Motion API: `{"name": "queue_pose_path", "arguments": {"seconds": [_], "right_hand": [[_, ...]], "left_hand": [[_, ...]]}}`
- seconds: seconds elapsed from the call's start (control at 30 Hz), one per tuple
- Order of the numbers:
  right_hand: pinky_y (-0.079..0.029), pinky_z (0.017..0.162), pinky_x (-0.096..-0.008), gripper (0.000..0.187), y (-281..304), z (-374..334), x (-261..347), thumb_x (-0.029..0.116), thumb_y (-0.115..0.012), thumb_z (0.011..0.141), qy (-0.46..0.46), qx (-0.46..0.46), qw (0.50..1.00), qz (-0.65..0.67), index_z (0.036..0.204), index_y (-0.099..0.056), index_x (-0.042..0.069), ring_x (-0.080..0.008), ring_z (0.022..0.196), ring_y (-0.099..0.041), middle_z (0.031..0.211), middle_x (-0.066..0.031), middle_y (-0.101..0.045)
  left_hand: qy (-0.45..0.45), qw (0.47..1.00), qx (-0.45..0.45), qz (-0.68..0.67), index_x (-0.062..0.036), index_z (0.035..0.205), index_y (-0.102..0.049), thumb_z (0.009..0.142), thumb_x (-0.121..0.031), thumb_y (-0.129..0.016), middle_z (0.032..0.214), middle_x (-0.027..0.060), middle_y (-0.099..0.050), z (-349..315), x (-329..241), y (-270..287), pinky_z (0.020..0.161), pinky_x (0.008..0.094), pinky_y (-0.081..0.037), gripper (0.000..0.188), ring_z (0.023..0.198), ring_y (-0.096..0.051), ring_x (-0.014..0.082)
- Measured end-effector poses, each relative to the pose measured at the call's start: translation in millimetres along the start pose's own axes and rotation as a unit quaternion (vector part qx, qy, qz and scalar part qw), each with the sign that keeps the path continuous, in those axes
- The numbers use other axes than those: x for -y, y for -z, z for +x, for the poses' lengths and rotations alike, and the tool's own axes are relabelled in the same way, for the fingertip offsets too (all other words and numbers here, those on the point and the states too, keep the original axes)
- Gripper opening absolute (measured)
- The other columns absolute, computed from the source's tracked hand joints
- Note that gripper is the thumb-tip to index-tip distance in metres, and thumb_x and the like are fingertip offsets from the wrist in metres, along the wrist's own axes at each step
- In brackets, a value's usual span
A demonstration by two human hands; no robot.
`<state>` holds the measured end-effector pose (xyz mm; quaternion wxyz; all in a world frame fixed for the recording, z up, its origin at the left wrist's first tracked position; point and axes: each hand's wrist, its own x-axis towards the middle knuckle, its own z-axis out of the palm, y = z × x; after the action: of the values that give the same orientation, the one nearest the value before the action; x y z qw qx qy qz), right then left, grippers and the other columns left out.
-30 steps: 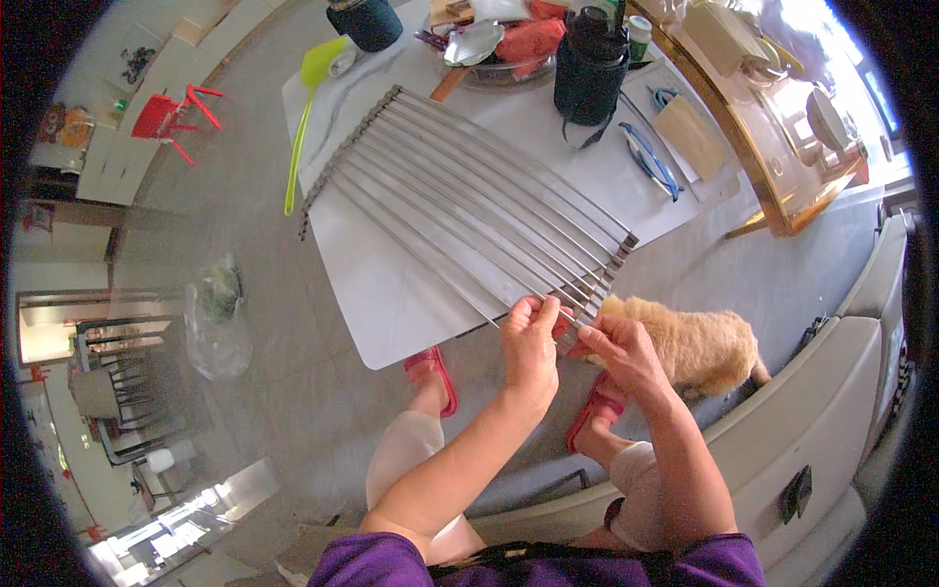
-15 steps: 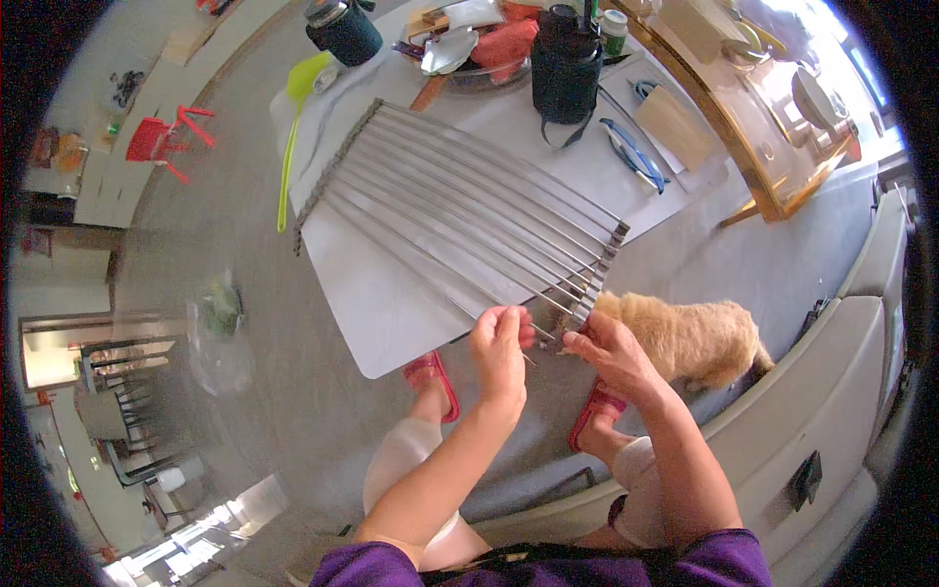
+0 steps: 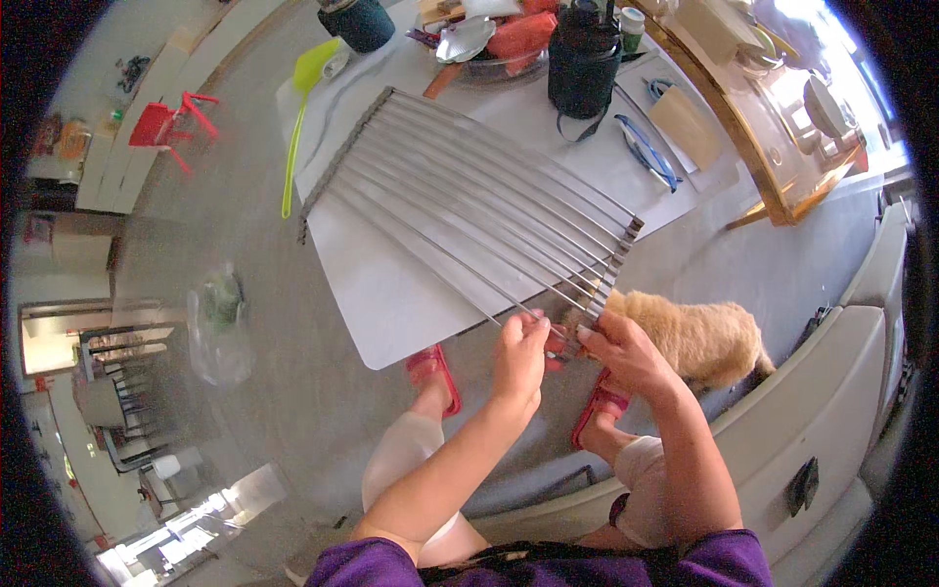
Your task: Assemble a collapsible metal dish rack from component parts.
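Observation:
A rack of thin metal rods [image 3: 468, 201], joined at both ends by jointed strips, lies slanting across the white tabletop [image 3: 367, 323]. Its near right end sticks out past the table edge toward me. My right hand [image 3: 631, 357] is closed on that end strip, thumb on top. Beside it, my left hand [image 3: 520, 362] pinches the end of a rod at the rack's near side. The nearest rods stand farther apart than the rest. My fingers partly hide the rod ends and the strip's lower corner.
A lime-green fly swatter [image 3: 293, 147] lies at the table's left edge. At the back are a black strapped pouch [image 3: 584, 68], a dark container [image 3: 358, 24] and a blue-edged item [image 3: 646, 155]. A tan furry animal [image 3: 699, 338] stands beside the sofa [image 3: 792, 391].
My left hand has shifted slightly right and closer to my right hand. The rack's near end has moved slightly right with my right hand, and the view has shifted a little.

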<state>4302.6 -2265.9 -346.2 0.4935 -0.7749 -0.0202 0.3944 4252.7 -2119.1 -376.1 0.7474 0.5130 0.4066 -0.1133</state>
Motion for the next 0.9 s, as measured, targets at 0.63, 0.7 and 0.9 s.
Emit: {"name": "queue_pose_path", "arguments": {"seconds": [0.63, 0.7, 0.9], "right_hand": [[-0.044, 0.070, -0.0298, 0.027, 17, 4, -8, 0.027, -0.055, 0.087, -0.008, 0.080, 0.997, 0.021, 0.086, -0.058, 0.000, -0.0147, 0.076, -0.056, 0.076, -0.0064, -0.062], [-0.043, 0.069, -0.0295, 0.027, 16, 6, -12, 0.027, -0.056, 0.087, 0.001, 0.080, 0.996, 0.033, 0.084, -0.059, 0.000, -0.0148, 0.075, -0.056, 0.076, -0.0061, -0.062], [-0.043, 0.067, -0.0285, 0.029, 16, 5, -8, 0.028, -0.056, 0.087, 0.017, 0.073, 0.997, 0.012, 0.082, -0.062, 0.001, -0.0139, 0.073, -0.056, 0.075, -0.0052, -0.062]], "left_hand": [[-0.064, 0.987, 0.042, -0.144, -0.0045, 0.090, -0.052, 0.091, -0.018, -0.051, 0.081, 0.0082, -0.059, 7, -5, -10, 0.059, 0.0255, -0.050, 0.013, 0.068, -0.057, 0.0142], [-0.066, 0.986, 0.045, -0.149, -0.0046, 0.090, -0.051, 0.091, -0.017, -0.051, 0.081, 0.0083, -0.059, 8, -5, -11, 0.059, 0.0255, -0.049, 0.013, 0.067, -0.057, 0.0141], [-0.082, 0.984, 0.042, -0.151, -0.0051, 0.089, -0.052, 0.091, -0.017, -0.052, 0.079, 0.0075, -0.060, 11, -1, -12, 0.058, 0.0249, -0.049, 0.012, 0.067, -0.058, 0.0138]]}}
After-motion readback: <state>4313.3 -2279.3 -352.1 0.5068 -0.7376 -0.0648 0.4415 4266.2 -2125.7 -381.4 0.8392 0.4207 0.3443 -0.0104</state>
